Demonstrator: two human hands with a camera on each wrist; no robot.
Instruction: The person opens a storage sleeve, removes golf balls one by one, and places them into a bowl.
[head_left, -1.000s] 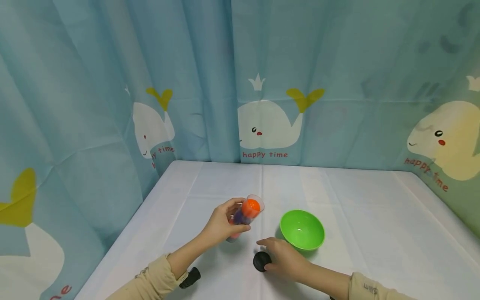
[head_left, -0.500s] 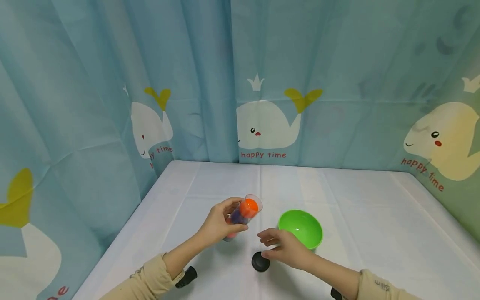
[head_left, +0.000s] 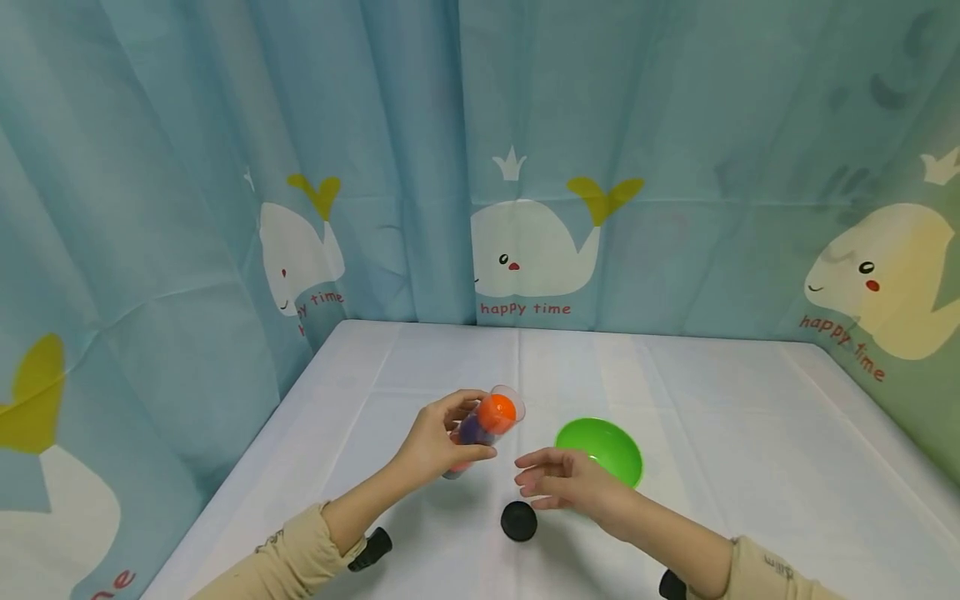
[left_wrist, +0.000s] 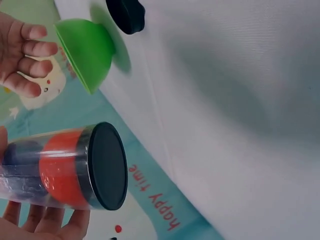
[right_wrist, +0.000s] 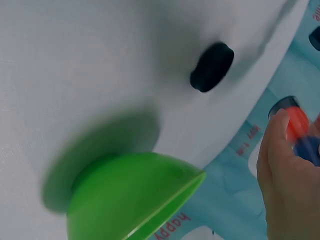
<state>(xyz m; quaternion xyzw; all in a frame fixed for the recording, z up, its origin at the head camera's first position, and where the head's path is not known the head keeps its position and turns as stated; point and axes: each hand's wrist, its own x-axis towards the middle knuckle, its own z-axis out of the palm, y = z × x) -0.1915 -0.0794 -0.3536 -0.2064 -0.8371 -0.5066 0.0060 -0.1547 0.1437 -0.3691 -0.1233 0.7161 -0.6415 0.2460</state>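
Observation:
My left hand (head_left: 442, 437) grips a clear plastic canister (left_wrist: 30, 170), tilted above the table, its rim end toward the upper right in the head view. An orange ball (head_left: 497, 414) sits near the rim, with a dark blue ball (head_left: 472, 431) behind it and a reddish one lower down, partly behind the fingers. The left wrist view shows the canister's black end (left_wrist: 109, 166). A round black lid (head_left: 519, 521) lies on the table. Above and right of it hovers my right hand (head_left: 577, 483), fingers loosely bent and holding nothing, overlapping a green bowl (head_left: 600, 433).
The bowl stands right of the lid on the white-covered table (head_left: 712, 433). A blue curtain (head_left: 405, 167) with whale prints hangs along the back and sides. Black wrist devices show by the left sleeve (head_left: 285, 554) and the right sleeve (head_left: 765, 575).
My right hand has come away from the black lid and risen up and back toward the bowl, leaving the lid on the table. The left hand keeps holding the canister almost in place.

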